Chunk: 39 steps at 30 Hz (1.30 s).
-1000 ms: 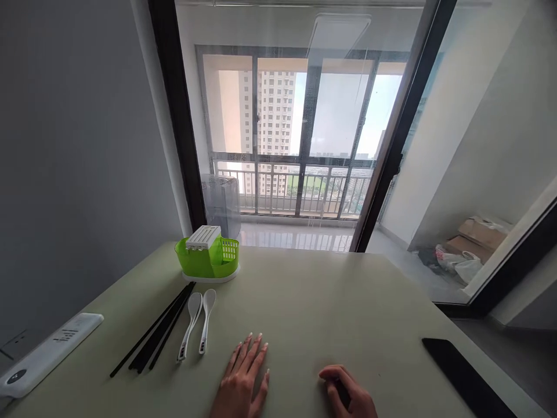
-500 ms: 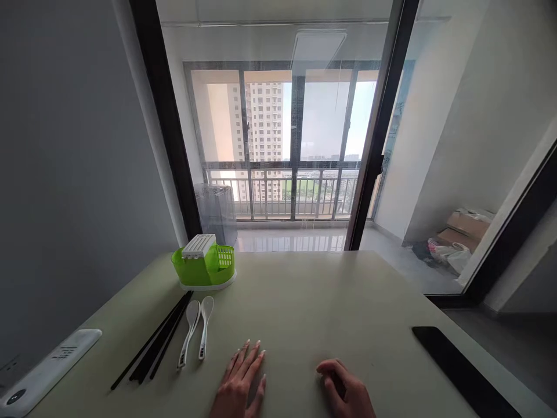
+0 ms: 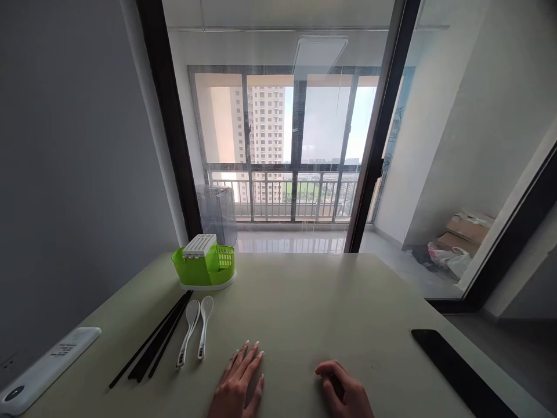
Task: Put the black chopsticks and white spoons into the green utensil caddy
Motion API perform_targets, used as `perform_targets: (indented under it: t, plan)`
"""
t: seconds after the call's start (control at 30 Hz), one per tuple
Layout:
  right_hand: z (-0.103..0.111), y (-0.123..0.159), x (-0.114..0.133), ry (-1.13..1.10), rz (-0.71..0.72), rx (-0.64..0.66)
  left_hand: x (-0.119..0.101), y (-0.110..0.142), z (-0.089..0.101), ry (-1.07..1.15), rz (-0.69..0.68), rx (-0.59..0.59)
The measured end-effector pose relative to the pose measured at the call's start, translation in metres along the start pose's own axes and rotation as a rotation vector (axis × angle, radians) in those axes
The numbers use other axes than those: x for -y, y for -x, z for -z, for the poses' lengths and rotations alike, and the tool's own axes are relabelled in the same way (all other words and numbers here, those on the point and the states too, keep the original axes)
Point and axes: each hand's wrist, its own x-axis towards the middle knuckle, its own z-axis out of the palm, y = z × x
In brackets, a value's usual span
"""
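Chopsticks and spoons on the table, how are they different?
The chopsticks are black; the spoons are white. The chopsticks are straight and thin; the spoons have rounded bowls. The spoons lie nearer the left hand than the chopsticks do. Both lie on the table.

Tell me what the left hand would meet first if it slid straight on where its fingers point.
For the left hand, the way looks free across the tabletop to its far edge, passing right of the white spoons and green caddy; depth past that edge is unclear.
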Motion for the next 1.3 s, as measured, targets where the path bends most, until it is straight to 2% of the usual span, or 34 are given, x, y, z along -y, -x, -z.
perform_targets:
  t: [0.23,0.37,0.43,0.57,0.63,0.7,0.8,0.9,1.0,1.13,1.3]
  plan:
    - [0.001,0.0,0.004,0.0,-0.008,-0.007,-0.001,0.004,-0.001,-0.003,-0.033,-0.054]
    - [0.004,0.002,0.008,0.016,-0.029,-0.015,0.004,0.024,0.023,0.123,-0.132,-0.066]
    - [0.007,0.004,0.01,0.025,-0.045,-0.005,0.015,0.035,0.044,0.165,-0.037,-0.142]
    - [0.01,0.006,0.013,0.037,-0.067,0.009,0.059,0.045,0.085,0.073,0.359,-0.399]
    - [0.011,0.006,0.015,0.036,-0.075,0.015,0.09,0.043,0.097,0.014,0.484,-0.466]
    - [0.011,0.006,0.017,0.035,-0.083,0.018,0.119,0.037,0.102,-0.075,0.592,-0.48]
    - [0.011,0.006,0.019,0.039,-0.09,0.016,0.15,0.028,0.101,-0.218,0.686,-0.365]
    - [0.011,0.007,0.02,0.045,-0.089,0.012,0.164,0.02,0.1,-0.241,0.752,-0.244]
    - [0.011,0.007,0.02,0.053,-0.076,-0.006,0.17,0.009,0.103,-0.212,0.806,-0.1]
    - [0.01,0.006,0.019,0.051,-0.066,-0.015,0.174,-0.006,0.109,-0.305,0.839,0.104]
    - [0.012,0.006,0.02,0.053,-0.072,0.0,0.171,-0.022,0.117,-0.356,0.811,0.214]
